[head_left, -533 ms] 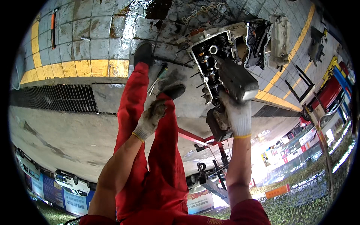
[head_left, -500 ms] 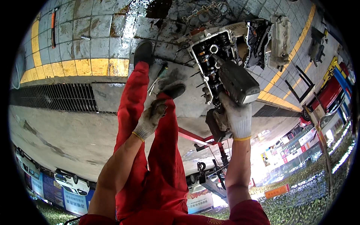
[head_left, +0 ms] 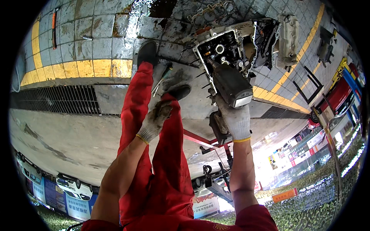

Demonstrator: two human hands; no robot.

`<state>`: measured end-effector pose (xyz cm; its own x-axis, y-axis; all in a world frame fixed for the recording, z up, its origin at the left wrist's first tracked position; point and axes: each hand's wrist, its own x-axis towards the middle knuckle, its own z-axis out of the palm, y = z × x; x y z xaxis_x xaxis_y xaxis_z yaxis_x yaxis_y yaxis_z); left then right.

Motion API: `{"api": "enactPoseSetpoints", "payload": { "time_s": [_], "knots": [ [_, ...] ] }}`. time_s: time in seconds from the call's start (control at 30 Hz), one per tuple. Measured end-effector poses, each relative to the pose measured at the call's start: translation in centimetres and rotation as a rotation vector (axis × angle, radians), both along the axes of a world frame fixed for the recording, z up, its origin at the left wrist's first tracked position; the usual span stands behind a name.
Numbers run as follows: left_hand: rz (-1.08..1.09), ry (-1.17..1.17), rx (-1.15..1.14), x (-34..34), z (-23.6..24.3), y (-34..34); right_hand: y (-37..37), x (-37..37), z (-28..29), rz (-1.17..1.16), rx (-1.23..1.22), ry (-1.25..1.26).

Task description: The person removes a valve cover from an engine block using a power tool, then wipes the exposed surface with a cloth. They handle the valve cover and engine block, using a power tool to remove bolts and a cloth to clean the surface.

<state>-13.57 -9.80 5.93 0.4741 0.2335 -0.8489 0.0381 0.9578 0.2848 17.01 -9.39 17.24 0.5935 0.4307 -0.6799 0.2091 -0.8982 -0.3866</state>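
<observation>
My right hand, in a dirty white knit glove with a yellow cuff, grips a black cordless impact wrench. The wrench's battery shows beside the wrist. Its nose points into the opened engine block, near the left wall; whether the tip sits on a bolt cannot be seen. Inside the block are dark crank parts and a pale ring. My left hand, gloved and blackened, rests by my red-trousered knee. Its fingers are loosely bent and slightly apart, with nothing visible in them.
A black cover and a grey metal cover lie right of the block. Beyond it is a gasket. A screwdriver lies between my shoes. A floor grate runs left; a red stand leg is below.
The impact wrench has moved left and slightly toward me, with its nose now closer to the block's left wall. My right hand moved along with it. My left hand stays by the knee.
</observation>
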Motion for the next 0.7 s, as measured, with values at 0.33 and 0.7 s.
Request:
{"api": "enactPoseSetpoints", "payload": {
  "time_s": [0.33,0.7],
  "knots": [
    [0.148,-0.022,-0.171,-0.7,-0.9,-0.3,1.3,-0.5,1.2,0.219,-0.128,-0.18],
    [0.099,-0.09,-0.121,-0.2,-0.1,0.5,0.9,0.5,-0.4,-0.021,0.069,0.097]
  ]
}}
